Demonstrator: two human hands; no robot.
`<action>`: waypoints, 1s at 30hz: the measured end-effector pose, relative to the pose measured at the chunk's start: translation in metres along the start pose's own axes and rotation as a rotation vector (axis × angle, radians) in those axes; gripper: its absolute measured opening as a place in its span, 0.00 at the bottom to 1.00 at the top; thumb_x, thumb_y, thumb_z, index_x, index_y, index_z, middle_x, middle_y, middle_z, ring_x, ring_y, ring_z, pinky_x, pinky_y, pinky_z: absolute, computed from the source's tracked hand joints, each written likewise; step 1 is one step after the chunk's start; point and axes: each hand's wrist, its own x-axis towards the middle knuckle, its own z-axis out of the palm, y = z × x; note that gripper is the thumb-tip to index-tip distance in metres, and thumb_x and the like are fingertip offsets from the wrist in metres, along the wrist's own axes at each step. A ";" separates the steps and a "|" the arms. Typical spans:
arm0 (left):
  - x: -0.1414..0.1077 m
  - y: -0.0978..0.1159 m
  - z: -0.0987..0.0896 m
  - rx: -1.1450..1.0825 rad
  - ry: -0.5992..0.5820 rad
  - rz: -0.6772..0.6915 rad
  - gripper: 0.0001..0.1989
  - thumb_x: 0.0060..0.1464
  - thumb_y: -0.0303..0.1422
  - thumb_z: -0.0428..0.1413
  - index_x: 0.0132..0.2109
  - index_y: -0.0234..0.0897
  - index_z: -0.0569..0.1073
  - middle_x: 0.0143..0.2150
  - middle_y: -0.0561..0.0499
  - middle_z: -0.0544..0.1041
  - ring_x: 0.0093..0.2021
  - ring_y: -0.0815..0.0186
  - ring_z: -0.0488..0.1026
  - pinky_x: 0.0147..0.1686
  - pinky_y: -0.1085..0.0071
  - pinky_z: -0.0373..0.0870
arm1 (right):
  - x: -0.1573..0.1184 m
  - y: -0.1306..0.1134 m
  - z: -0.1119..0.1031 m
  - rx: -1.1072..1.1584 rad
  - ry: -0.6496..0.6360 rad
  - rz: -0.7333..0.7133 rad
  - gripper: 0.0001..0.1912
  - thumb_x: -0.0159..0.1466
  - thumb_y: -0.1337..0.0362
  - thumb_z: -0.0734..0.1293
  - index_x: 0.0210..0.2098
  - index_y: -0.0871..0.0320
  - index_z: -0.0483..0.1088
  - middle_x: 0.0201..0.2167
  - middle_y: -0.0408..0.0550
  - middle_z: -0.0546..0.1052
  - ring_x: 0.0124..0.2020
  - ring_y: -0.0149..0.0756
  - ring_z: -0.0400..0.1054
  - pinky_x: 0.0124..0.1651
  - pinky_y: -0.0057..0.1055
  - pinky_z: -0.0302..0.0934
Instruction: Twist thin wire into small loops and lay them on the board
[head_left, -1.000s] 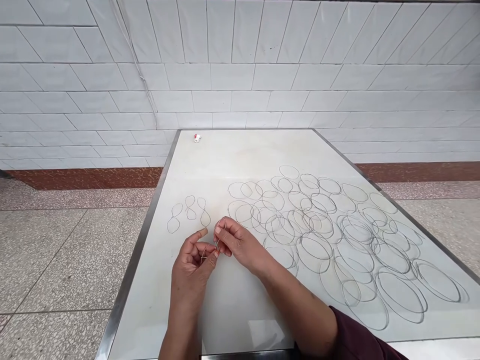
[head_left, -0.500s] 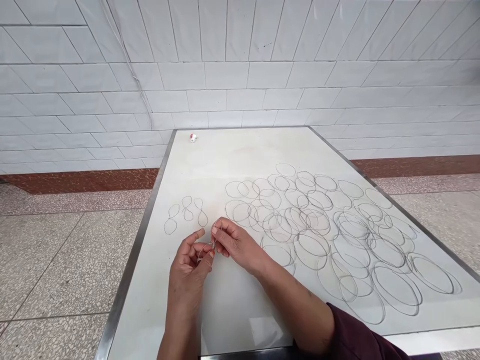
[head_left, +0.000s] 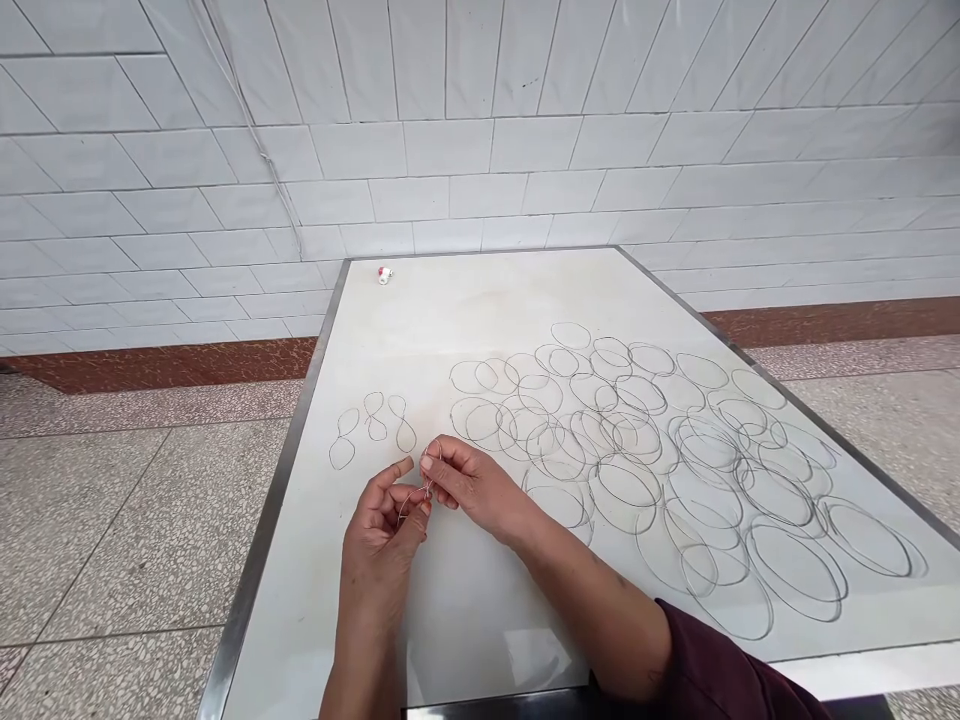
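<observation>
Between both hands is a thin wire (head_left: pixel 428 487) bent into loops that cross near the fingertips. My left hand (head_left: pixel 388 515) pinches its lower loop between thumb and fingers, with the index finger stretched outward. My right hand (head_left: pixel 459 480) grips the upper loop between thumb and index finger. Parts of the wire are hidden behind the fingers. Just beyond my left hand lie three figure-eight wires (head_left: pixel 343 437) on the white table (head_left: pixel 480 300). To the right of my right hand, many round wire rings (head_left: pixel 626 483) lie flat and overlap one another.
A small red and white object (head_left: pixel 385 275) sits at the table's far left corner. A metal edge (head_left: pixel 281 480) runs round the table. Behind it stands a white tiled wall (head_left: pixel 450 160) with a cable (head_left: pixel 262 150) hanging on it. Speckled floor (head_left: pixel 135 530) shows on both sides.
Both hands keep hold of the wire and have hardly moved. The view has shifted very slightly. The rings and figure-eight wires on the table lie as before.
</observation>
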 end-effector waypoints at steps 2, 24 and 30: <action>0.000 -0.001 0.000 0.006 0.004 0.006 0.22 0.48 0.36 0.61 0.52 0.41 0.74 0.32 0.53 0.74 0.29 0.68 0.65 0.32 0.69 0.66 | 0.000 0.000 0.000 -0.002 -0.002 0.004 0.15 0.65 0.51 0.64 0.31 0.55 0.65 0.27 0.39 0.67 0.27 0.29 0.59 0.33 0.29 0.55; 0.003 -0.008 -0.003 0.046 0.015 0.054 0.25 0.47 0.39 0.62 0.54 0.40 0.73 0.31 0.52 0.74 0.34 0.64 0.70 0.33 0.68 0.67 | 0.003 0.001 0.001 0.016 0.046 0.019 0.13 0.62 0.52 0.68 0.31 0.55 0.66 0.23 0.37 0.67 0.24 0.28 0.61 0.30 0.28 0.58; 0.001 -0.002 -0.005 -0.028 0.017 0.026 0.22 0.52 0.42 0.60 0.52 0.38 0.74 0.32 0.52 0.75 0.34 0.63 0.72 0.40 0.64 0.71 | 0.005 0.003 -0.001 0.029 0.047 -0.004 0.13 0.62 0.52 0.68 0.32 0.55 0.66 0.25 0.38 0.68 0.25 0.28 0.62 0.31 0.29 0.60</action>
